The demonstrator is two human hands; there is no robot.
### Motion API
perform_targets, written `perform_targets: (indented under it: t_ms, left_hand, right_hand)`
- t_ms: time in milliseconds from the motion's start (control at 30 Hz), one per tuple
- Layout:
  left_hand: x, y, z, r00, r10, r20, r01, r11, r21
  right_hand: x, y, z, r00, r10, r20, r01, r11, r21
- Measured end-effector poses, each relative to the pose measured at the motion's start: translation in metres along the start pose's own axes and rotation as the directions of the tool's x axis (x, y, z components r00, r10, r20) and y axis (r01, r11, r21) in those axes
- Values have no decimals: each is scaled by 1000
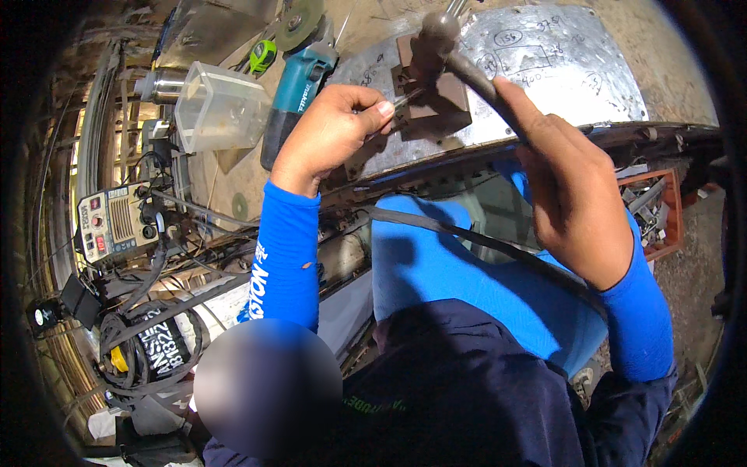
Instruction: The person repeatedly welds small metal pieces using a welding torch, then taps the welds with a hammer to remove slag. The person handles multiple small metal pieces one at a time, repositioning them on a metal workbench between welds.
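Observation:
My right hand (572,183) is wrapped round the handle of a hammer (442,35), whose rounded head hangs over a brown metal plate (455,117). Between thumb and fingers, my left hand (338,128) pinches a thin pointed metal rod (408,98). Its tip points at the brown plate; the hammer's shadow makes it hard to tell whether they touch. Under the plate lies a larger silvery metal sheet (591,74) with handwritten marks. The hammer head is raised apart from the rod.
Left of my left hand lie a teal angle grinder (299,86), a clear plastic container (222,109) and a green tape measure (262,56). A welding machine (120,222) and coiled cables (117,350) are further left. A reddish crate (661,214) of metal scraps stands at right.

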State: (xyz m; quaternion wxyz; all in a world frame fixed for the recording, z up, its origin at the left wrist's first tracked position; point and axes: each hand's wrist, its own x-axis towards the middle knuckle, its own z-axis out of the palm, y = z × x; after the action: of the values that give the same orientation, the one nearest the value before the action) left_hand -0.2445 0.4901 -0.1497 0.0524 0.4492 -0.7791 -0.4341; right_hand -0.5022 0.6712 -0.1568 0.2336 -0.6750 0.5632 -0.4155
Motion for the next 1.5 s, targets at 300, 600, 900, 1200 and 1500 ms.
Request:
perform_targets:
  t_ms: [300, 600, 900, 1200, 1500]
  left_hand:
    - [2, -4, -3, 1000, 16, 14, -16, 1000, 14]
    - [2, 5, -7, 999, 47, 24, -50, 993, 105]
    - [9, -9, -10, 991, -20, 131, 43, 985, -168]
    - [9, -1, -9, 993, -8, 114, 13, 999, -41]
    - [9, -6, -7, 992, -12, 127, 29, 992, -125]
  right_hand:
    - [7, -5, -10, 998, 24, 60, -23, 999, -24]
    - [-3, -3, -11, 998, -3, -57, 2, 1000, -10]
    - [1, -13, -2, 992, 94, 88, -86, 992, -88]
    - [2, -7, 3, 997, 62, 48, -61, 998, -32]
    - [4, -7, -2, 996, 66, 66, -64, 997, -38]
